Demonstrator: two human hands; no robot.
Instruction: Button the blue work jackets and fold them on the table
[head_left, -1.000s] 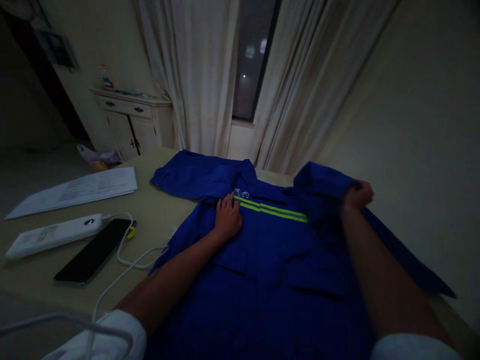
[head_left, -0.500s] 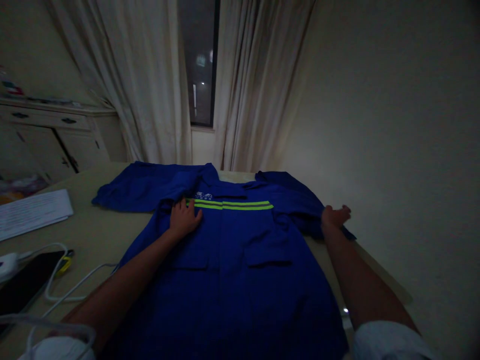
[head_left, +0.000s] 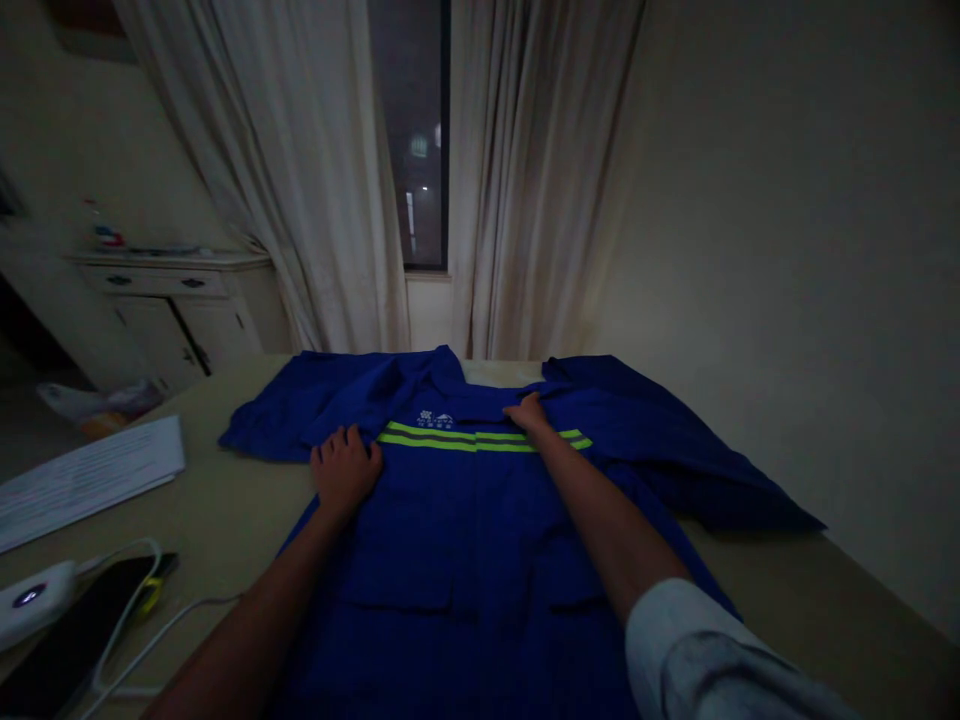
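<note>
A blue work jacket with two bright yellow-green stripes across the chest lies front up on a beige table. Its sleeves spread out to the left and right. My left hand rests flat on the jacket's left chest, fingers apart, just left of the stripes. My right hand lies on the upper chest near the collar, at the right part of the stripes, fingers extended and pressing the cloth.
A stack of printed papers lies at the table's left. A white power bank, a dark phone and a white cable sit near the front left corner. Curtains, a window and a white cabinet stand behind.
My right hand let go of the right sleeve, which now lies spread on the table, and moved left onto the chest near the collar. My left hand shifted slightly left.
</note>
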